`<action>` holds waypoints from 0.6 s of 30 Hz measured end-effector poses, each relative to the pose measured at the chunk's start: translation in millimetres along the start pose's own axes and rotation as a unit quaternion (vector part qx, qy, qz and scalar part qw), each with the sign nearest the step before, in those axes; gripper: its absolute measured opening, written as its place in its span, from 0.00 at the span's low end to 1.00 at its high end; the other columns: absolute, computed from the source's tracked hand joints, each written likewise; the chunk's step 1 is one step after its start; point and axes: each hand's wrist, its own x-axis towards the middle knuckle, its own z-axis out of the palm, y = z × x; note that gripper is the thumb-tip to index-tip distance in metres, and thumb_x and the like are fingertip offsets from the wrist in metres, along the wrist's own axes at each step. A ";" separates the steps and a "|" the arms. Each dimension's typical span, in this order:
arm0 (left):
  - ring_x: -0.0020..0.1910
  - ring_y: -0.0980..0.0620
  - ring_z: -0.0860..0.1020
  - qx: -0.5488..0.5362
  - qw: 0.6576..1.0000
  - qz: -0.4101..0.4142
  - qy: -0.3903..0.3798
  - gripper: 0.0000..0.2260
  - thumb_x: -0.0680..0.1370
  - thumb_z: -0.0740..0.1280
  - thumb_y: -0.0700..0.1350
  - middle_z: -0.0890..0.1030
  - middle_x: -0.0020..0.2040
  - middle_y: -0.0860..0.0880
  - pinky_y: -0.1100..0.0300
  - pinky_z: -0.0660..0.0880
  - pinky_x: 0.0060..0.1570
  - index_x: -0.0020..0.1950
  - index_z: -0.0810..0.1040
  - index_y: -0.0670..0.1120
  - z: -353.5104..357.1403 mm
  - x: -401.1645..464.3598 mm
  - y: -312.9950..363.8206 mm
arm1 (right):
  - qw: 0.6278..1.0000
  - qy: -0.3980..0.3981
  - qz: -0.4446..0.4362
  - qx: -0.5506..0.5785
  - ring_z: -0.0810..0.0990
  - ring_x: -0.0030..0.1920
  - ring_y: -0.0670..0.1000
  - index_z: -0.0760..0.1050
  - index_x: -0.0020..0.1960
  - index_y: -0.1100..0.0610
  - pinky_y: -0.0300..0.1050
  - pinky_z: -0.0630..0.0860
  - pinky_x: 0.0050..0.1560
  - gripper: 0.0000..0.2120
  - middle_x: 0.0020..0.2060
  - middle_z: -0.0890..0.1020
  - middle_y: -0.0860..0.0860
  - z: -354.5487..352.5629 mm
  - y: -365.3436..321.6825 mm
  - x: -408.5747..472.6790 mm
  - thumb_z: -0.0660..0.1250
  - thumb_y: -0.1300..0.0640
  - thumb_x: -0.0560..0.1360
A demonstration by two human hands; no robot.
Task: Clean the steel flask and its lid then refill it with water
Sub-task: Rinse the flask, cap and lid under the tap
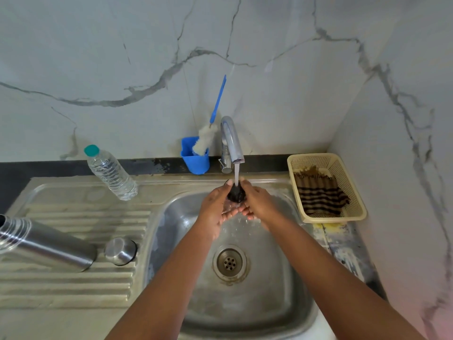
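A small black stopper lid sits between my two hands under the running tap, and water pours onto it. My left hand and my right hand both hold it over the sink basin. The steel flask lies on its side on the ribbed drainboard at the left. Its steel cap rests beside the flask's base.
A plastic water bottle with a teal cap lies behind the drainboard. A blue holder with a bottle brush stands left of the tap. A cream basket holding a striped cloth sits at the right, by the side wall.
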 end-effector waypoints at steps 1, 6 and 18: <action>0.52 0.44 0.84 0.015 1.000 0.005 -0.008 0.19 0.76 0.72 0.55 0.85 0.51 0.41 0.50 0.80 0.56 0.59 0.80 0.43 1.3 1.9 -0.5 | 0.999 -0.020 0.029 0.039 0.77 0.32 0.49 0.77 0.44 0.60 0.41 0.74 0.35 0.31 0.33 0.80 0.53 -0.2 1.8 -0.9 0.50 0.35 0.81; 0.53 0.41 0.83 0.027 0.999 0.009 -0.023 0.15 0.75 0.74 0.48 0.85 0.51 0.40 0.49 0.79 0.56 0.58 0.81 0.41 11.3 7.8 -1.0 | 0.985 -0.058 0.086 0.136 0.73 0.27 0.47 0.77 0.37 0.57 0.40 0.70 0.31 0.32 0.28 0.78 0.51 -0.3 10.3 -2.0 0.49 0.35 0.81; 0.46 0.54 0.82 0.082 0.984 0.156 -0.031 0.25 0.66 0.70 0.22 0.82 0.50 0.44 0.62 0.80 0.40 0.59 0.76 0.42 11.5 3.1 -4.8 | 0.963 0.033 -0.085 0.252 0.83 0.47 0.51 0.77 0.56 0.52 0.42 0.80 0.45 0.09 0.51 0.83 0.55 -7.7 25.5 -12.1 0.64 0.62 0.80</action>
